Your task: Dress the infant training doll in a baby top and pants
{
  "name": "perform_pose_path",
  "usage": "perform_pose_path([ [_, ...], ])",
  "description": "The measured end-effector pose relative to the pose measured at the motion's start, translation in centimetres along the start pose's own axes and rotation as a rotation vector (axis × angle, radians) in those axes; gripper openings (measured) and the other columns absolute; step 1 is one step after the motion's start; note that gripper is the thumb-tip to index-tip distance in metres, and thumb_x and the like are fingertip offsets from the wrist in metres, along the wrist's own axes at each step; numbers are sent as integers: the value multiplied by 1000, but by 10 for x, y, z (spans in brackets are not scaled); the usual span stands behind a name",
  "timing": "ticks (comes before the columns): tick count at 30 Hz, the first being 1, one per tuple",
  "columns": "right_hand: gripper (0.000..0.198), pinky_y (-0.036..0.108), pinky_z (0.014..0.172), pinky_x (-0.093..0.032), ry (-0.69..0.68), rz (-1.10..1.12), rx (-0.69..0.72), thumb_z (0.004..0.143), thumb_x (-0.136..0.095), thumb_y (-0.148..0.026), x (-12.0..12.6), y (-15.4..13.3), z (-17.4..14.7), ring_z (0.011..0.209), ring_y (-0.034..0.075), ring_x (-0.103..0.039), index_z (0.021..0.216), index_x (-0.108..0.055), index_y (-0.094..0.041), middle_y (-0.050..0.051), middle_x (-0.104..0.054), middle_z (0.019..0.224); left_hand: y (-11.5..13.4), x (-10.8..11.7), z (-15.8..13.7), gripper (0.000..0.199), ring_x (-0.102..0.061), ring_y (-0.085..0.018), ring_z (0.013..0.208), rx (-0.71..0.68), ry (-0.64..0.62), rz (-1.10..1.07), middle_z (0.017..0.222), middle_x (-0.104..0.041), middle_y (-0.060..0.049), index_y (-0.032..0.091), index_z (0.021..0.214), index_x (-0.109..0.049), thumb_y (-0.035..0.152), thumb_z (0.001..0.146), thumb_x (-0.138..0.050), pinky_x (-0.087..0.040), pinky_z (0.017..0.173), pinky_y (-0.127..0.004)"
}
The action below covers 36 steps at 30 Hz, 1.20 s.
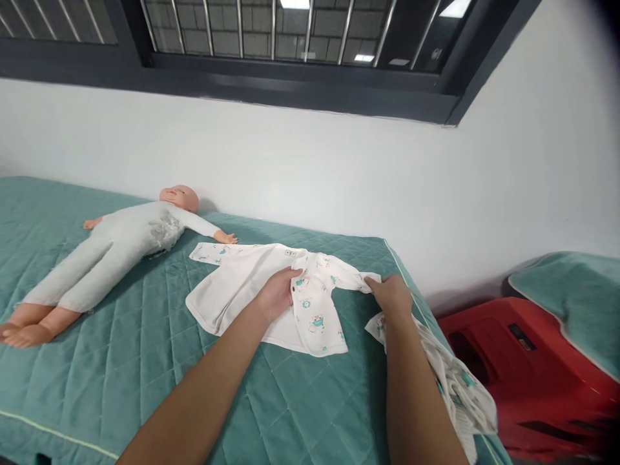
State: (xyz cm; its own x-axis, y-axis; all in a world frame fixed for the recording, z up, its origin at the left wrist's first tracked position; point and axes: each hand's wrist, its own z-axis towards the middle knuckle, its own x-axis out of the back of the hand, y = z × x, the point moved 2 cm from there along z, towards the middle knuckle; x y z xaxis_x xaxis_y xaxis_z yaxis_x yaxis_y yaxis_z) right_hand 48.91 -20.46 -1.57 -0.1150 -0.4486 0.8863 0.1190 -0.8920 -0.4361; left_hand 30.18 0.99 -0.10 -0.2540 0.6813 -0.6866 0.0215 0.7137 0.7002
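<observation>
In the middle of the frame, a small white printed shirt (317, 310) is lying opened on the green quilted cover (194, 381). The left hand (277, 294) is pinching the edge of its front panel between thumb and fingers, and the right hand (393, 297) is gripping the cuff of the sleeve at the right. For straightening it well, I think the person should be pulling the cuff outward gently, while the left hand is holding the panel steady, so that seam and sleeve are lying flat without a twist. Counting the things, I am seeing one shirt with two sleeves, one doll (130, 232) lying at the left, one crumpled printed cloth (465, 381) partly behind the right forearm, and, at the right edge, one red stool (542, 374) with one green cloth (576, 303) resting over it.
</observation>
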Motion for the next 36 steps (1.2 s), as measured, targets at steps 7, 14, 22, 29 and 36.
perform_pose_path([
  [7, 29, 35, 81, -45, 71, 122, -63, 81, -53, -37, 13, -10, -8, 92, 25, -62, 102, -61, -18, 11, -68, 100, -1, 4, 1, 21, -69, -25, 90, -7, -9, -1, 94, -73, -12, 10, 98, -67, 20, 79, -67, -53, 79, -34],
  [14, 36, 39, 84, -45, 111, 169, -122, 81, -48, -23, 18, -10, -16, 93, 26, -60, 116, -56, -18, 13, -64, 107, 1, 1, 0, 29, -69, -25, 93, -6, -33, 24, 98, -73, -12, 11, 107, -67, 24, 80, -68, -53, 81, -33],
  [22, 40, 46, 98, -43, 229, 265, 245, 78, -46, -15, 12, -35, -24, 113, 30, -56, 116, -59, -12, 19, -59, 122, 20, 16, -11, 33, -69, -25, 85, 10, 0, 364, 100, -72, -14, 13, 106, -68, 34, 81, -69, -57, 73, -37],
  [29, 25, 34, 94, -48, -232, 566, 407, 85, -52, -32, -26, -80, -51, 103, 18, -63, 104, -61, -20, 8, -67, 113, 15, 19, -9, 27, -66, -19, 65, 34, 42, 524, 78, -70, -10, 12, 89, -67, 35, 77, -74, -58, 67, -35],
  [36, 32, 32, 91, -46, -312, 648, 408, 89, -50, -49, -12, -88, -62, 98, 19, -64, 98, -64, -21, 3, -70, 103, 1, -4, -5, 42, -68, -22, 94, -102, -47, 474, 113, -70, -12, 19, 121, -66, 32, 81, -72, -55, 79, -33],
])
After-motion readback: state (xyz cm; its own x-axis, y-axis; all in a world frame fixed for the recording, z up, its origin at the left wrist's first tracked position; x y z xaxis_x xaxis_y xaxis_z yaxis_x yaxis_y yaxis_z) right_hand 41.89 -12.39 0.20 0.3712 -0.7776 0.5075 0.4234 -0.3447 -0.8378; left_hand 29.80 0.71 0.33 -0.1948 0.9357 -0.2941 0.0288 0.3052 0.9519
